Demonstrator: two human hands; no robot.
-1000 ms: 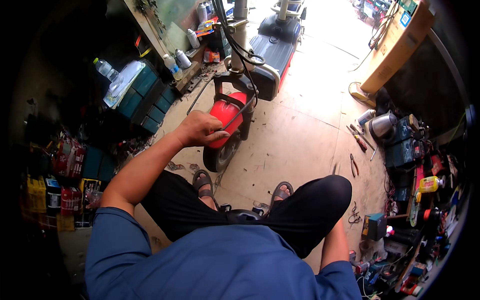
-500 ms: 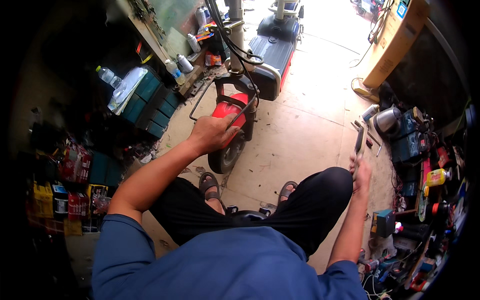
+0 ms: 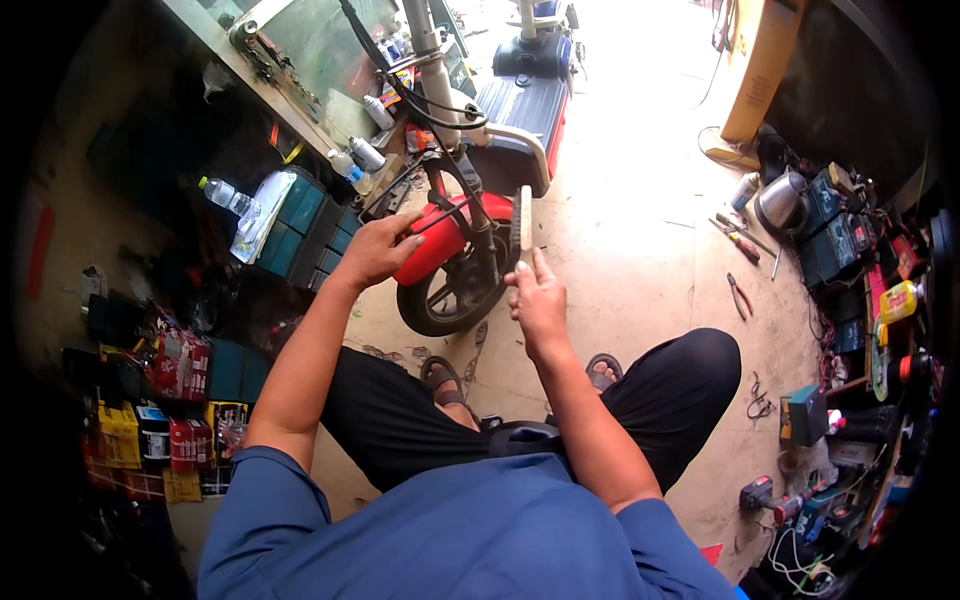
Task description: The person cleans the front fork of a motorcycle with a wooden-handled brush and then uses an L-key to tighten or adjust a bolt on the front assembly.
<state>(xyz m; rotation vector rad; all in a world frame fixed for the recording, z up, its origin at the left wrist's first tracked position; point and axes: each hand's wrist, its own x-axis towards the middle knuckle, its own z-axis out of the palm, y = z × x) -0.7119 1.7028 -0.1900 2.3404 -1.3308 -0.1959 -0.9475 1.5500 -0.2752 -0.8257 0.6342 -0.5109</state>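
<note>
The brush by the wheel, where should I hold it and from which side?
Hold the brush by its near end, I think, coming from the bottom of the picture: it is long and thin, that end points this way, and dark bristles along its left side are best kept clear of. The right hand has its grip there.

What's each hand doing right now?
Left hand: closed on the dark bar over the red fender.
Right hand: closed, holding a brush with a light-coloured back and dark bristles.
</note>
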